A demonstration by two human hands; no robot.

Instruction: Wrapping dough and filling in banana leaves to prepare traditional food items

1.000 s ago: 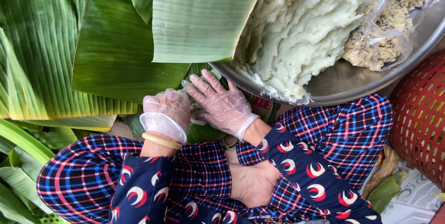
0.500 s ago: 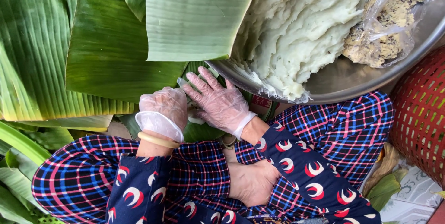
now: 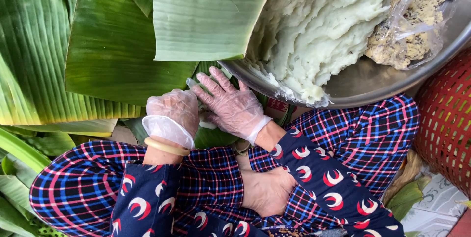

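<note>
Lap: crossed legs in plaid trousers (image 3: 206, 178), one bare foot (image 3: 267, 190) between them.
Left hand (image 3: 171, 114): gloved, grip clenched over a small white lump (image 3: 207, 119), mostly hidden.
Right hand (image 3: 234, 107): gloved, fingers spread flat, pressed on the same lump.
Beneath: banana leaves (image 3: 113, 55), overlapping.
Beyond: metal basin (image 3: 373, 82) held pale dough (image 3: 319, 26) and a bagged yellowish filling (image 3: 417, 26).
Far right: red basket (image 3: 449, 119).

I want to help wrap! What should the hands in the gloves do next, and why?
Probably lift the left hand and right hand to check the small white lump pressed between them. Both gloved hands cover it on the green leaf, so its shape barely shows.
</note>
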